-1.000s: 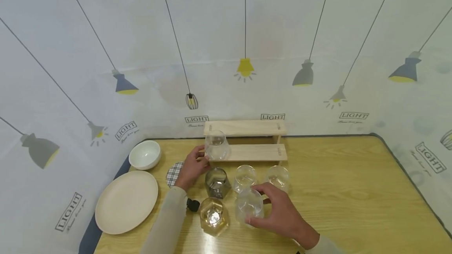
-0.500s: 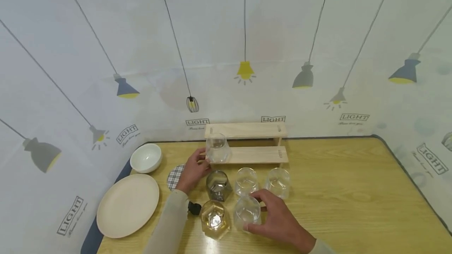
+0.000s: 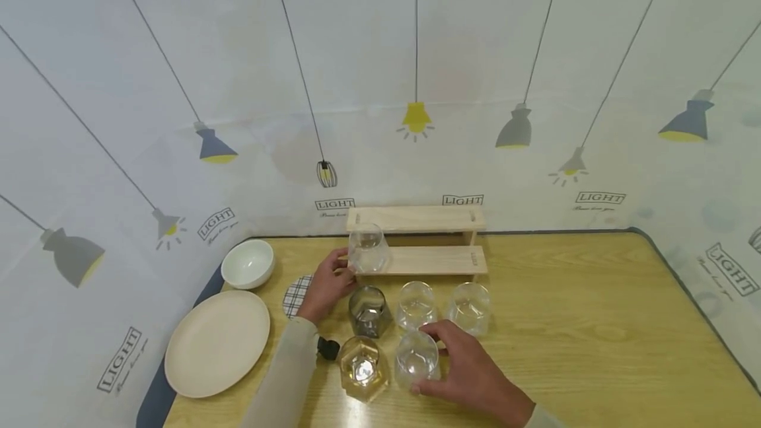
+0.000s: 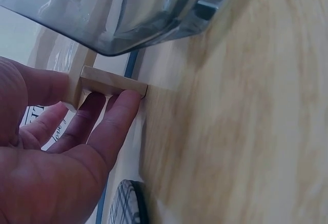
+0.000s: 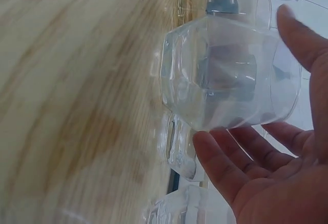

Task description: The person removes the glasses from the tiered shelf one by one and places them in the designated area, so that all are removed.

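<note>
My left hand [image 3: 326, 286] grips the left end of a small two-tier wooden rack [image 3: 436, 259]. In the left wrist view its thumb presses the shelf edge and its fingers lie against the rack's leg [image 4: 114, 82]. A clear glass [image 3: 367, 249] stands on the lower shelf beside that hand. My right hand [image 3: 472, 372] holds another clear glass [image 3: 417, 362] on the table, thumb and fingers on opposite sides. Behind it are two more clear glasses [image 3: 416, 306]. A smoky grey glass [image 3: 368, 312] and an amber glass [image 3: 364, 368] stand to its left.
At the left are a white bowl [image 3: 247, 263], a large beige plate [image 3: 217, 344] and a plaid round coaster [image 3: 295, 294], partly hidden by my left hand. The rack stands close to the wall [image 3: 535, 177] at the table's back edge.
My right hand and its glass have shifted slightly towards me and to the left, beside the amber glass. My left hand stays on the rack. The view shifts a little.
</note>
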A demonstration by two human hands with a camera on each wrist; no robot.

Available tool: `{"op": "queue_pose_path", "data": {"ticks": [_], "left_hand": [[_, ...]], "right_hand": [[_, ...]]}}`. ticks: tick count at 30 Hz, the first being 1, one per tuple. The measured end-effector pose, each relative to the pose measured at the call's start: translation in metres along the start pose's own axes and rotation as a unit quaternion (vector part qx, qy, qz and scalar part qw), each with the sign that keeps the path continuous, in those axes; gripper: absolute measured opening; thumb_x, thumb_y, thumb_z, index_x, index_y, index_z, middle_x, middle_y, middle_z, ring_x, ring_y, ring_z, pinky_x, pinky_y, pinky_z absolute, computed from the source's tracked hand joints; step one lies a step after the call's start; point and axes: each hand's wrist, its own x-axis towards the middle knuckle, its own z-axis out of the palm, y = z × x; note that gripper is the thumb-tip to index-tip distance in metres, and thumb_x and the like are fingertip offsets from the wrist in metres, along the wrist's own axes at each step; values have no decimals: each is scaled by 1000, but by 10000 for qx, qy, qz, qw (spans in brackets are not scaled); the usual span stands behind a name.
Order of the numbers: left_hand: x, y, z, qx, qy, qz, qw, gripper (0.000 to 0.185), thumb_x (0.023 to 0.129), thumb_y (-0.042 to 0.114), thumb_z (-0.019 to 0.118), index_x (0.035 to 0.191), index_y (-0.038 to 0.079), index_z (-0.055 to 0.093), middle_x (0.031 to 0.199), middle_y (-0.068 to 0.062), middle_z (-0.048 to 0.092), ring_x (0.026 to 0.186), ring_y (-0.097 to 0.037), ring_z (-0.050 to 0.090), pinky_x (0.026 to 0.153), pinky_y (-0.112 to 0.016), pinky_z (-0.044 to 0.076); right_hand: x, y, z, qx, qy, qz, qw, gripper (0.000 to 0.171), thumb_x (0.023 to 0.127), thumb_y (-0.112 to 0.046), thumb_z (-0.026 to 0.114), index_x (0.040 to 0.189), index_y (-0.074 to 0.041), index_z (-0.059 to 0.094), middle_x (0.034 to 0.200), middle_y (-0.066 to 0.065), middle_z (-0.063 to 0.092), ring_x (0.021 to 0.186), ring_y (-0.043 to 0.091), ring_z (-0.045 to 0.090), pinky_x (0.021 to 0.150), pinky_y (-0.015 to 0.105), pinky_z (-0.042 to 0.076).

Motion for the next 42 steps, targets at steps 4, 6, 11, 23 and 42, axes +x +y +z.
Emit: {"op": "queue_pose_path", "data": {"ticks": [4, 6, 11, 23, 42], "left_hand": [[-1, 2, 2, 1, 6, -11, 10000, 48, 109, 16, 62, 155, 21, 50, 136, -20, 59, 122, -33, 67, 100, -43, 63], [-2, 3, 2, -19, 4, -13, 10000, 48, 109, 16, 62, 154, 21, 50, 136, -20, 59, 122, -32, 67, 100, -43, 63], [-2, 3, 1, -44, 12, -7, 10000, 47, 109, 17, 62, 154, 21, 50, 135, -19, 59, 121, -32, 67, 99, -44, 63], [1, -1, 0, -12, 90, 8, 10000, 47, 108, 16, 63, 153, 21, 51, 135, -20, 59, 122, -34, 67, 98, -42, 64], [3, 5, -3, -34, -80, -43, 10000, 51, 107, 14, 64, 156, 18, 49, 134, -20, 60, 121, -33, 68, 98, -43, 64]], "right_hand": [[-1, 0, -6, -45, -34, -24, 10000, 89, 72, -53, 96, 141, -11, 58, 129, 2, 67, 112, 21, 69, 90, 32, 65], [0, -2, -9, -31, -26, -55, 10000, 85, 75, -54, 94, 141, -15, 58, 129, 2, 67, 113, 22, 69, 89, 33, 66], [6, -8, -17, 70, 52, -280, 9996, 68, 85, -49, 89, 139, -24, 58, 127, 4, 68, 113, 23, 68, 86, 35, 67], [45, -33, -30, 275, 497, -588, 9967, 44, 95, -30, 82, 133, -18, 63, 116, 2, 71, 105, 22, 70, 84, 34, 67], [144, -48, -25, 456, 675, 248, 9964, 52, 100, -37, 75, 139, -7, 59, 131, 15, 64, 122, 35, 64, 99, 52, 62]]}}
